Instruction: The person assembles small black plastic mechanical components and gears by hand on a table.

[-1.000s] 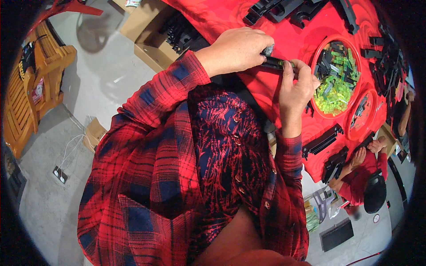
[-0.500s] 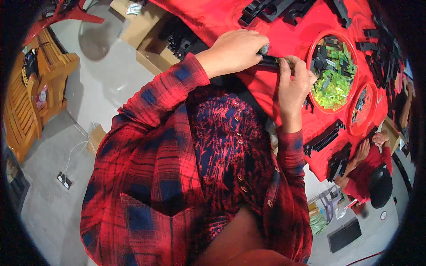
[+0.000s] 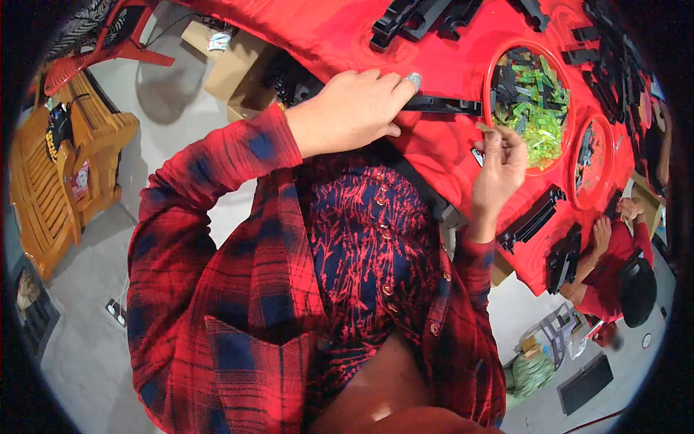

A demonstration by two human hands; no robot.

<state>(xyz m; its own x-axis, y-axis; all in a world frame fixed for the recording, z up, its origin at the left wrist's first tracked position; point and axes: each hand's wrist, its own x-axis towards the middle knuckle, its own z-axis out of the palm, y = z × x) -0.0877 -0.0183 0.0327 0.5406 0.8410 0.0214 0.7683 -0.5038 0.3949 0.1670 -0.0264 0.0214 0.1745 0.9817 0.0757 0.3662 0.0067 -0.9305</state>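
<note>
My left hand [image 3: 350, 112] is closed on one end of a long black plastic strip [image 3: 452, 106], which reaches right over the red cloth. A grey covering shows on one of its fingertips. Near the strip's free end, my right hand [image 3: 500, 170] has thumb and fingers pinched together. What it holds, if anything, is too small to make out. Just beyond stands a round red basket [image 3: 489, 72] with yellow-green translucent pieces [image 3: 541, 145] and black pieces [image 3: 506, 90]. To its right, a smaller red basket [image 3: 609, 155] holds a few dark pieces.
Black plastic parts [image 3: 426, 18] lie on the red-covered table [image 3: 318, 29] at the far side, with more stacked at right [image 3: 535, 217]. A cardboard box [image 3: 238, 61] of black parts stands left of the table. A co-worker in red [image 3: 611, 267] sits at right; a wooden bench [image 3: 54, 173] is left.
My hands have moved apart: the left went left, the right moved away from the black strip and down a little. More of the strip now shows. The view has shifted slightly.
</note>
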